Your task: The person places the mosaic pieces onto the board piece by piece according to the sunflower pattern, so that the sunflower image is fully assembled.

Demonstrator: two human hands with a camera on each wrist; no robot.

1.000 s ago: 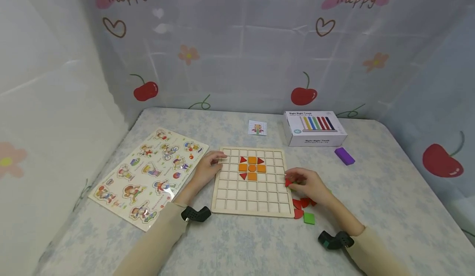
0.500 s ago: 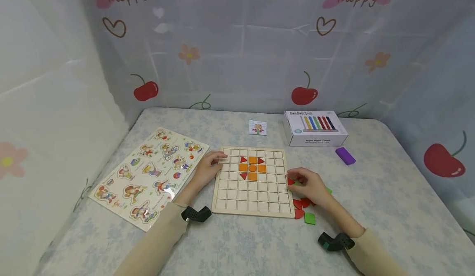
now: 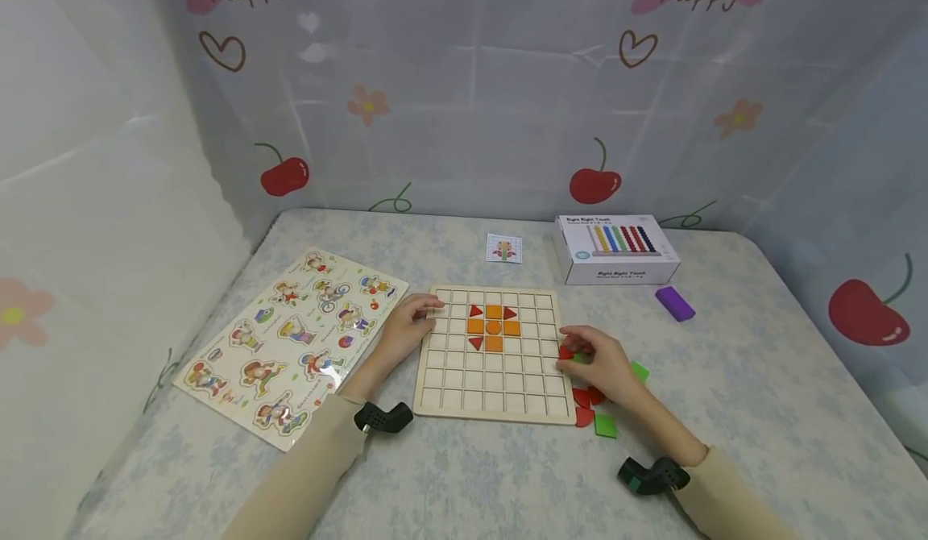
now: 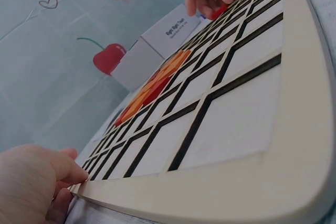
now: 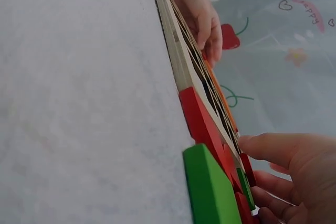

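Note:
A wooden grid board lies in the middle of the table. On it are several orange squares around an orange circle, with three red triangles at their corners. My left hand rests at the board's left edge, fingertips on the rim. My right hand is at the right edge, with a small red piece between thumb and fingers; its full shape is hidden. Beneath and beside this hand lie loose red pieces and green squares.
A picture puzzle board lies at the left. Behind the grid board is a small pattern card. A white box with an abacus picture stands at the back right, a purple block in front of it.
The right hand has shifted only slightly at the board's right edge, the red piece staying at its fingers. More of a green square shows behind that hand. The left hand has stayed put.

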